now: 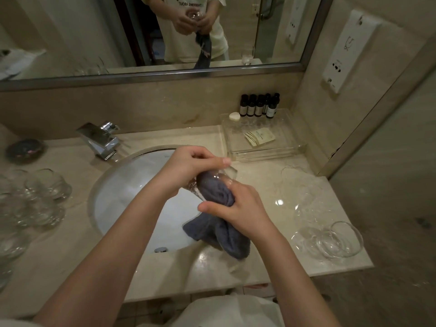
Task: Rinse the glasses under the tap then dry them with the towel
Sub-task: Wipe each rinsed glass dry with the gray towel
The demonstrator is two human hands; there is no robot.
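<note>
Presently, both hands are over the right part of the white sink basin (132, 197). The left hand (188, 166) is curled round a clear glass (215, 177), held tilted with its rim toward the right. The right hand (238, 208) grips a grey-blue towel (219, 230); one end of the towel is stuffed into the glass, the rest hangs down past the near basin edge onto the tabletop (259, 171). The hands are close together, nearly touching at the glass.

Left of the basin: a cluster of clear glasses (44, 185) on the tabletop, blurred toward the frame edge. Right and near: more clear glasses (339, 239), one lying on its side; exact count cannot be told. Wet patches shine on the tabletop around them.

Far left of the basin: a chrome tap (101, 140). Far right: a clear tray (266, 138) holding dark small bottles (259, 106), a white round item and a sachet. The mirror (165, 31) above reflects the hands, glass and towel.
</note>
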